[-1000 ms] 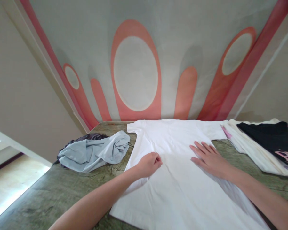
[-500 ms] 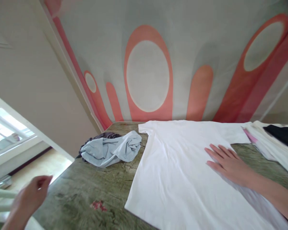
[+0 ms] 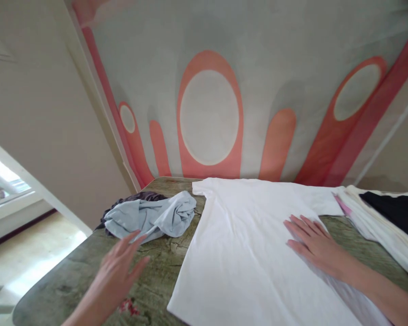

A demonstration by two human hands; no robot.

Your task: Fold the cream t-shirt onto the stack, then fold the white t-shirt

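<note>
A white T-shirt [image 3: 238, 253] lies spread out across the table, its collar end toward the wall. My right hand [image 3: 314, 244] rests flat on its right side, fingers stretched out. Over the table's left part hovers my left hand [image 3: 120, 267], fingers apart and holding nothing. Just beyond its fingertips lies a crumpled light grey-blue garment [image 3: 153, 215], with a dark garment [image 3: 146, 196] partly hidden behind it. The near end of the shirt runs out of view at the bottom.
A pile of folded clothes, white ones [image 3: 374, 224] with a black one [image 3: 394, 210] on top, lies at the table's right. The greenish wood-patterned table [image 3: 64, 271] meets a wall [image 3: 143, 54] with orange-red shapes. Its left edge is rounded.
My left hand has come in from beyond the table's left edge, moving right toward the grey-blue garment, and its fingers have opened. My right hand stays on the shirt. The view has tilted slightly.
</note>
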